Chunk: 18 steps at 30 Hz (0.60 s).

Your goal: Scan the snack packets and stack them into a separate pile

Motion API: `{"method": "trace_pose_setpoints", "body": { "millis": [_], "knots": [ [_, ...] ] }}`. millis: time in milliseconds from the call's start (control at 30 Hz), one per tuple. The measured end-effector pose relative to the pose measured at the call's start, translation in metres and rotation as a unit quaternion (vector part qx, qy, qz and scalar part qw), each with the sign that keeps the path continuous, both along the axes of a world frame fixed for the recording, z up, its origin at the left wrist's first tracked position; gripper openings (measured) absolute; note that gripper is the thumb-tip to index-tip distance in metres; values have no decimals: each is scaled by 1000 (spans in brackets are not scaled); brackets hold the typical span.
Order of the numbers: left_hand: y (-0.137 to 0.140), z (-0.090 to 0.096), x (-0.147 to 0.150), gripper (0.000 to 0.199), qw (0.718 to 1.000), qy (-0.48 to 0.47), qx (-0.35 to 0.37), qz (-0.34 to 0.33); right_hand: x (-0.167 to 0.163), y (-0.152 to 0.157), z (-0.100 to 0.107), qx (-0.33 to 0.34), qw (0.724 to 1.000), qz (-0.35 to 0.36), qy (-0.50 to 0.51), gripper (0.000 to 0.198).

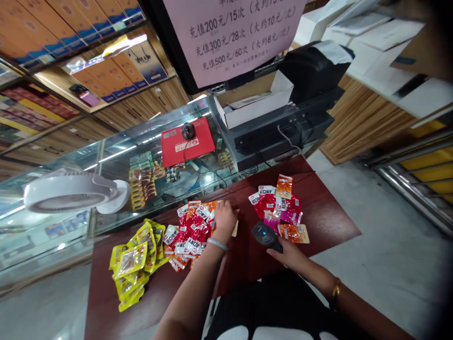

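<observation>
My left hand [225, 221] is at the right edge of a pile of red, orange and white snack packets [193, 229]. Its fingers curl down around a packet, whose pale orange edge [235, 229] sticks out beside the palm; the fingertips are partly hidden. In my right hand [288, 255] is a black barcode scanner [265, 234] with a small blue light, its head towards a smaller group of red, pink and orange packets [274, 203]. Yellow snack packets [138, 259] lie heaped at the left. All three groups rest on a dark red-brown tabletop [244, 264].
Behind the table stands a glass display counter [141, 146] with a red mat [201, 141] and a computer mouse [188, 131] on it. A white fan [71, 191] is at the left. A cash drawer [269, 130], an open white box [258, 111] and a screen with a pink notice [233, 38] rise behind.
</observation>
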State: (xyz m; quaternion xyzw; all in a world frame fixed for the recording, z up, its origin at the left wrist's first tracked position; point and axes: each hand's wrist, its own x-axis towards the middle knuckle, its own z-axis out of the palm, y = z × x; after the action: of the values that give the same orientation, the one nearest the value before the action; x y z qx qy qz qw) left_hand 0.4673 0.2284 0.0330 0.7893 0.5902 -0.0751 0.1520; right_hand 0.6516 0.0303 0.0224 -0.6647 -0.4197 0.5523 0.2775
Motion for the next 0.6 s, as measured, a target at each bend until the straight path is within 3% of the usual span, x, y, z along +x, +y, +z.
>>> {"method": "trace_pose_setpoints", "body": {
  "millis": [133, 267, 400, 600],
  "knots": [
    [11, -26, 66, 54, 997, -46, -50, -29, 10, -5, 1, -1, 1000, -19, -8, 46],
    [12, -38, 90, 47, 997, -39, -68, -28, 18, -6, 5, 3, 999, -37, -11, 42],
    [13, -39, 75, 24, 989, -70, -130, 1, 21, -6, 4, -5, 999, -48, -13, 42],
    [13, -34, 17, 16, 972, -145, -174, 70, 17, -2, -1, -14, 999, -40, -14, 46]
  ]
}}
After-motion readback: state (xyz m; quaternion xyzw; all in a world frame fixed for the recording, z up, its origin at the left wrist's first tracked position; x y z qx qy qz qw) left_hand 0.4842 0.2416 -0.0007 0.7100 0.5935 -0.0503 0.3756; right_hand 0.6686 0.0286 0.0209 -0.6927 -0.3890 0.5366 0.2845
